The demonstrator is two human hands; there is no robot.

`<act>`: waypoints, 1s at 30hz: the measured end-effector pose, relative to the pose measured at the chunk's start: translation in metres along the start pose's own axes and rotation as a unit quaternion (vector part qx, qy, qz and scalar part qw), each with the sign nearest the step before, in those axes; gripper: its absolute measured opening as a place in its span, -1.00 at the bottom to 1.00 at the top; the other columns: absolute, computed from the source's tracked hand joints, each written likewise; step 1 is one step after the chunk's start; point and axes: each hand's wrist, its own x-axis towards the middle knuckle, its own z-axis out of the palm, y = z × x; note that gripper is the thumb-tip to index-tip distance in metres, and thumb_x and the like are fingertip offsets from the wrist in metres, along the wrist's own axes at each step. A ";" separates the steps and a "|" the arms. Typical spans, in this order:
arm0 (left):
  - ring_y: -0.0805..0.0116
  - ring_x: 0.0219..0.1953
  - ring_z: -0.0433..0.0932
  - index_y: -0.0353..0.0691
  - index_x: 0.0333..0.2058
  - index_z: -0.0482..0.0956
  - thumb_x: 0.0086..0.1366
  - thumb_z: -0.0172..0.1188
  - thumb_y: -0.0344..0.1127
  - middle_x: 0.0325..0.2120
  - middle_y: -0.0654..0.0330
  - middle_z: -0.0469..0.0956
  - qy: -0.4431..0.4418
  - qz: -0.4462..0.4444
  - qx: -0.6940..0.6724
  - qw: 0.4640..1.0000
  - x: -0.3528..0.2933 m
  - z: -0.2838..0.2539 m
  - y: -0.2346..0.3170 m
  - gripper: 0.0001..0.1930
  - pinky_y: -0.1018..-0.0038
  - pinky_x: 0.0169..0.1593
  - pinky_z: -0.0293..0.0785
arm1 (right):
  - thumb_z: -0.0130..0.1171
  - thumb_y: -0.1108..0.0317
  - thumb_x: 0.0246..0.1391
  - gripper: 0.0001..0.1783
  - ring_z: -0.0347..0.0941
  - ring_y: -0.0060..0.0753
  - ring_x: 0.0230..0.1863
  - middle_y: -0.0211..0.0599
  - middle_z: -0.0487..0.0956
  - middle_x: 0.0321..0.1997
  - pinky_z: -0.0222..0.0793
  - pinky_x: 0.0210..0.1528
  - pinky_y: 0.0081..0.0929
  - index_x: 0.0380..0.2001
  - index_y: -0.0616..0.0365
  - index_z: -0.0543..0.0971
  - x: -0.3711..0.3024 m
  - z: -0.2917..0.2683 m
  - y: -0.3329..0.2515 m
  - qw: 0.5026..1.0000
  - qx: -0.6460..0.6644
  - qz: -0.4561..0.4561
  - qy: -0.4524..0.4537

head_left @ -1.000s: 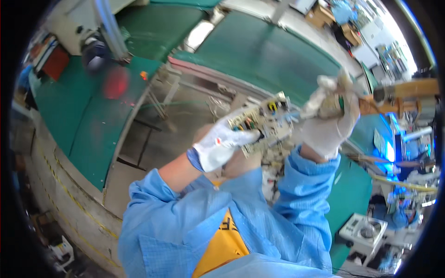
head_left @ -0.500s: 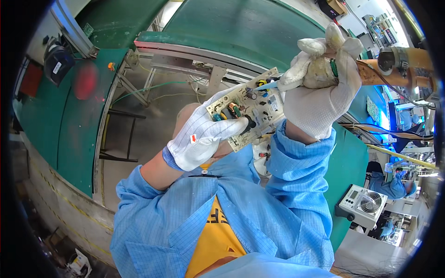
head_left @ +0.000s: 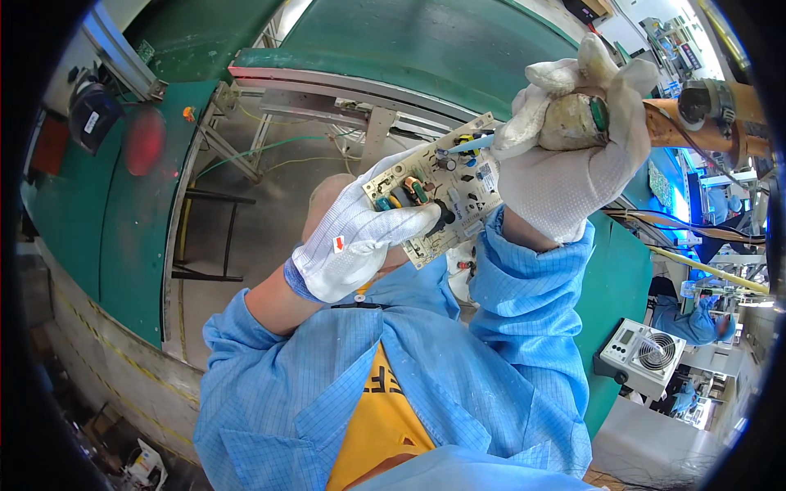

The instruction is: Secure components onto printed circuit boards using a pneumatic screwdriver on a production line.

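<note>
My left hand (head_left: 360, 229), in a white glove with a red arrow sticker, grips a cream circuit board (head_left: 471, 200) by its near left edge, thumb over the top. Capacitors, coils and other small parts stand on the board, which is tilted. A rounded, stained off-white thing (head_left: 563, 123) with a green end is wrapped in the fingers of my right hand (head_left: 561, 180), also gloved. From that hand a pale blue tapered nozzle (head_left: 473, 146) reaches over the board's far edge, its end close to a small capacitor (head_left: 446, 162). Whether the tip touches is too small to tell.
A green conveyor belt (head_left: 393, 61) with a metal rail runs ahead. Green worktops lie at left (head_left: 135, 204) and right (head_left: 610, 303). A white fan unit (head_left: 640, 356) sits on the right one. An orange-brown pipe (head_left: 708, 131) is beside my right hand. Another person (head_left: 692, 319) sits far right.
The nozzle tip has moved slightly left over the board. My right hand has shifted a little right and tilted, fingers spread a bit wider. My left hand keeps its grip.
</note>
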 end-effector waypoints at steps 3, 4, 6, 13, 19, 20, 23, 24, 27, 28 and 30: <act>0.33 0.04 0.47 -0.34 0.18 0.25 0.19 0.28 -0.34 -0.02 0.09 0.47 0.005 0.001 0.027 1.000 0.001 -0.001 0.000 -0.38 0.42 0.11 0.44 | 0.00 0.13 0.18 -0.58 0.56 -0.39 -0.30 -0.13 0.61 -0.34 0.58 -0.47 -0.54 -0.18 0.31 0.58 0.002 0.002 -0.003 0.998 0.044 0.032 -0.012; 0.34 0.03 0.47 -0.34 0.18 0.26 0.19 0.27 -0.33 -0.03 0.10 0.48 0.009 0.002 0.041 0.999 0.002 -0.002 -0.001 -0.39 0.43 0.09 0.45 | 0.00 0.13 0.19 -0.58 0.56 -0.38 -0.29 -0.13 0.61 -0.33 0.59 -0.47 -0.55 -0.18 0.31 0.58 0.002 0.003 -0.005 0.997 0.060 0.043 -0.016; 0.35 0.01 0.47 -0.34 0.17 0.27 0.20 0.27 -0.33 -0.04 0.10 0.48 0.012 0.002 0.053 0.999 0.002 -0.008 -0.007 -0.40 0.45 0.08 0.45 | 0.01 0.14 0.20 -0.59 0.57 -0.37 -0.27 -0.12 0.61 -0.31 0.61 -0.47 -0.57 -0.19 0.32 0.58 0.003 0.005 -0.008 0.994 0.089 0.065 -0.024; 0.42 -0.08 0.51 -0.32 0.13 0.32 0.21 0.24 -0.36 -0.11 0.15 0.50 0.038 0.004 -0.026 0.999 -0.004 -0.007 -0.009 -0.48 0.47 0.00 0.48 | 0.05 0.19 0.17 -0.65 0.55 -0.37 -0.27 -0.19 0.61 -0.33 0.58 -0.48 -0.60 -0.17 0.27 0.56 -0.001 0.002 -0.010 0.998 0.005 -0.003 0.059; 0.29 -0.05 0.49 -0.25 0.07 0.41 0.09 0.31 -0.42 -0.06 0.10 0.48 0.047 0.011 -0.018 0.999 -0.010 -0.007 -0.011 -0.48 0.41 0.01 0.47 | 0.03 0.16 0.16 -0.67 0.53 -0.43 -0.39 -0.20 0.60 -0.37 0.53 -0.46 -0.57 -0.21 0.20 0.55 0.005 -0.015 -0.002 0.966 -0.241 -0.068 0.062; 0.27 -0.05 0.49 -0.24 0.05 0.42 0.07 0.33 -0.43 -0.05 0.10 0.47 0.049 0.012 -0.016 0.999 -0.011 -0.007 -0.011 -0.47 0.40 0.02 0.47 | 0.03 0.16 0.16 -0.67 0.53 -0.43 -0.39 -0.20 0.60 -0.37 0.53 -0.46 -0.57 -0.21 0.20 0.55 0.007 -0.017 -0.002 0.966 -0.242 -0.069 0.063; 0.21 -0.03 0.48 -0.21 0.02 0.46 0.01 0.37 -0.46 -0.02 0.07 0.46 0.056 0.016 -0.013 0.998 -0.013 -0.008 -0.012 -0.47 0.37 0.03 0.47 | -0.01 0.14 0.18 -0.64 0.52 -0.43 -0.45 -0.16 0.59 -0.41 0.47 -0.56 -0.57 -0.20 0.21 0.55 0.008 -0.021 -0.003 0.997 -0.046 -0.042 0.035; 0.19 -0.02 0.47 -0.19 0.01 0.48 -0.01 0.38 -0.47 -0.01 0.07 0.45 0.060 0.017 -0.012 0.998 -0.014 -0.008 -0.012 -0.46 0.36 0.03 0.47 | -0.01 0.14 0.18 -0.64 0.51 -0.43 -0.48 -0.15 0.59 -0.42 0.46 -0.58 -0.57 -0.21 0.22 0.56 0.009 -0.022 -0.004 0.998 -0.050 -0.036 0.026; 0.13 -0.01 0.46 -0.16 -0.02 0.52 -0.07 0.42 -0.50 0.01 0.04 0.44 0.070 0.022 -0.009 0.997 -0.015 -0.009 -0.014 -0.45 0.33 0.04 0.46 | -0.01 0.15 0.18 -0.63 0.48 -0.41 -0.58 -0.14 0.59 -0.46 0.44 -0.63 -0.56 -0.24 0.25 0.57 0.009 -0.021 -0.006 0.998 -0.062 -0.020 -0.002; 0.11 0.00 0.46 -0.15 -0.03 0.53 -0.09 0.43 -0.50 0.02 0.03 0.44 0.073 0.024 -0.007 0.997 -0.016 -0.010 -0.014 -0.45 0.32 0.04 0.46 | -0.01 0.15 0.18 -0.63 0.47 -0.40 -0.61 -0.13 0.59 -0.48 0.43 -0.65 -0.55 -0.25 0.26 0.57 0.009 -0.020 -0.007 0.998 -0.066 -0.014 -0.011; 0.09 0.00 0.46 -0.14 -0.04 0.55 -0.11 0.44 -0.51 0.03 0.03 0.43 0.076 0.024 -0.006 0.997 -0.016 -0.009 -0.012 -0.44 0.31 0.05 0.46 | -0.01 0.13 0.17 -0.61 0.48 -0.39 -0.63 -0.13 0.59 -0.48 0.44 -0.66 -0.55 -0.26 0.28 0.58 0.008 -0.016 -0.005 0.994 -0.094 -0.043 0.031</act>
